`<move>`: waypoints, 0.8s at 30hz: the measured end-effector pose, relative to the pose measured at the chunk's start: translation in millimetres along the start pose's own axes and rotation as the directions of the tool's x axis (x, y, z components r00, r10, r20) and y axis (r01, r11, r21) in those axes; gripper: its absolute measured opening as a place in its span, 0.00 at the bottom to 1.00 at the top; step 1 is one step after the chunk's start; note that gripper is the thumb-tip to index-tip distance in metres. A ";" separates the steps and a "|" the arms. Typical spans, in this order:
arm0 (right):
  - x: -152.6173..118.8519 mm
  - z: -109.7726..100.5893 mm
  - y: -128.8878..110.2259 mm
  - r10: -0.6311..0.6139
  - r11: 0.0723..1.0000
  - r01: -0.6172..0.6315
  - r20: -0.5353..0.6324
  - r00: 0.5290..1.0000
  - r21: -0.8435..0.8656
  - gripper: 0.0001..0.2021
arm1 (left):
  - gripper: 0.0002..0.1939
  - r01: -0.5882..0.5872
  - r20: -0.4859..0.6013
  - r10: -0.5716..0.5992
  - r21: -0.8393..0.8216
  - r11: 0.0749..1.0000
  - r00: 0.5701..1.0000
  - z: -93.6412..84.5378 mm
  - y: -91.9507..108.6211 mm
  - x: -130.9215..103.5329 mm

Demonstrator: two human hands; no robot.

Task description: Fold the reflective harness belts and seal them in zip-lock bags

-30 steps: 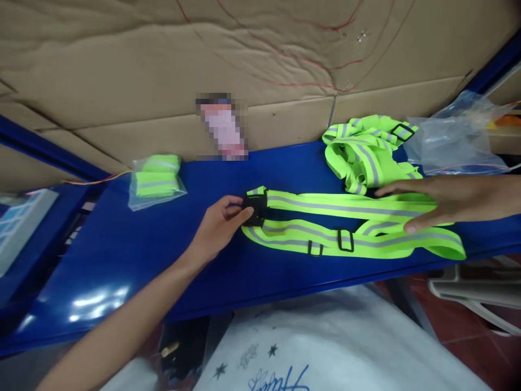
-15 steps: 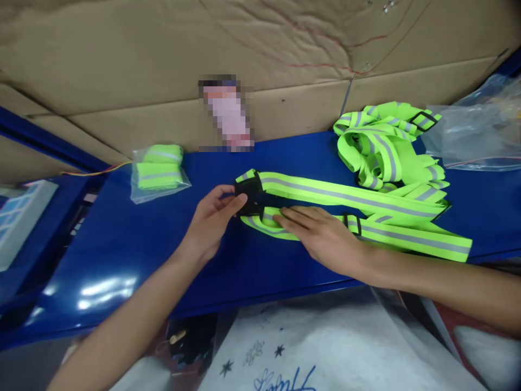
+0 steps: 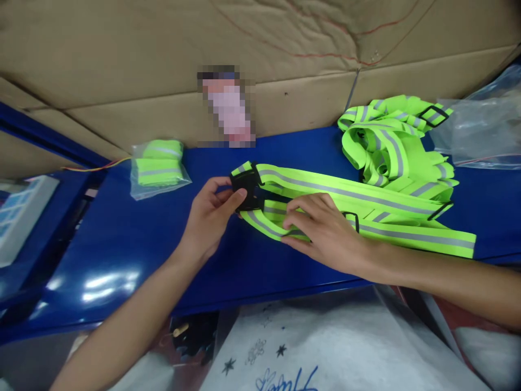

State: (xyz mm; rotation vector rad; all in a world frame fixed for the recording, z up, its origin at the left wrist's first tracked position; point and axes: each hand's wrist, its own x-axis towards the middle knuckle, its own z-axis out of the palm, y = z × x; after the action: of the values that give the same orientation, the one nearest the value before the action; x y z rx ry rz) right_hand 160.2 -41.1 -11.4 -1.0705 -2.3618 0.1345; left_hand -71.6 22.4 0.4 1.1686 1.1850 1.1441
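Neon yellow-green straps with a grey stripe [image 3: 345, 188] lie lengthwise across the blue table. My left hand [image 3: 211, 209] pinches the black buckles [image 3: 246, 191] at the straps' left end, thumb on top. On the lower strap rests my right hand [image 3: 325, 228], its fingers bent around the strap's edge, just left of a black slider [image 3: 351, 221]. Behind and to the right sits a tangled heap of the same strap [image 3: 396, 146], with a black rectangular slider [image 3: 433, 115] on top.
A clear bag with folded neon strap [image 3: 159, 168] lies at the back left. Transparent plastic bags [image 3: 480, 130] are at the back right. Brown cardboard [image 3: 142, 125] lines the table's rear. A white printed bag [image 3: 325, 336] is below the front edge of the blue table [image 3: 134, 239].
My right hand's fingers have gone from lying nearly flat on the lower strap to being bent over it. My left hand keeps its pinch on the buckles. The view has shifted slightly.
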 end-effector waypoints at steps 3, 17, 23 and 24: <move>2.3 -1.6 -2.4 0.057 0.992 -0.061 0.039 0.998 0.108 0.03 | 0.22 -0.014 -0.007 0.014 0.000 1.000 1.000 -0.5 -1.0 0.8; -3.4 -2.9 -4.0 0.063 0.995 -0.050 0.159 0.985 -0.081 0.10 | 0.23 -0.015 0.008 0.016 -0.139 0.990 1.000 5.2 -5.2 -0.9; -3.2 -1.3 -5.1 -0.004 0.996 0.019 0.174 0.985 -0.086 0.13 | 0.22 0.023 -0.009 -0.026 -0.234 0.972 1.000 3.5 -7.6 2.9; -3.2 -1.3 -4.3 0.042 0.997 -0.030 0.164 0.986 -0.076 0.14 | 0.21 0.040 -0.005 -0.042 -0.252 0.967 0.999 2.4 -7.8 3.8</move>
State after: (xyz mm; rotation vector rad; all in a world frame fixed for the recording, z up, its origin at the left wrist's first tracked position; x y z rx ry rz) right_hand 159.8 -46.5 -10.4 -1.1783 -2.5134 0.1564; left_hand -68.8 25.6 -7.5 0.9413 1.0318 1.2304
